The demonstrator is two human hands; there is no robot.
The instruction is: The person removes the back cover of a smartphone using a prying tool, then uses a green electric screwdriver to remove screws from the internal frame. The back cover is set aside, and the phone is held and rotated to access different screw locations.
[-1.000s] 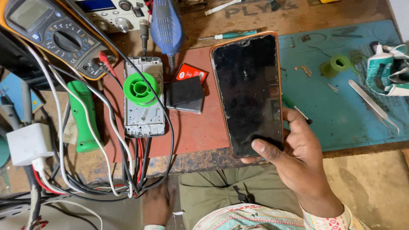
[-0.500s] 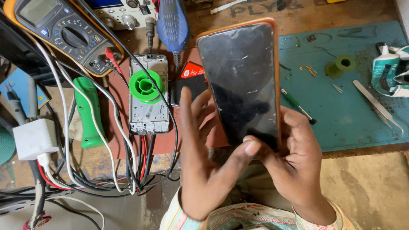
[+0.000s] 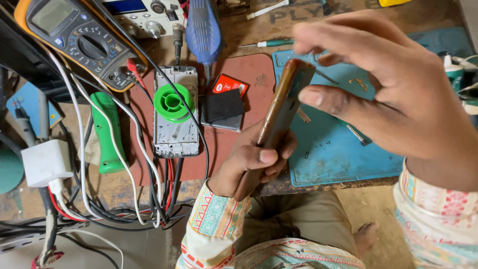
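A phone in an orange-brown case (image 3: 279,117) is held edge-on above the front edge of the workbench, its top tilted away from me. My left hand (image 3: 244,164) grips its lower end, with the thumb across the near edge. My right hand (image 3: 398,89) comes in from the right, close to the camera. It pinches the phone's top end, thumb on one side and fingers curled over the other. The screen is turned out of sight.
A green solder spool (image 3: 172,102) lies on a bare phone frame (image 3: 174,134) on the red mat (image 3: 239,69). A black block (image 3: 221,107) sits beside it. A multimeter (image 3: 74,40), blue rotary tool (image 3: 201,30), white charger (image 3: 47,162) and tangled cables crowd the left. The blue mat (image 3: 338,149) lies right.
The phone was face-up in my right hand. My left hand came up from below and took the lower end, the phone turned edge-on, and my right hand shifted to its top.
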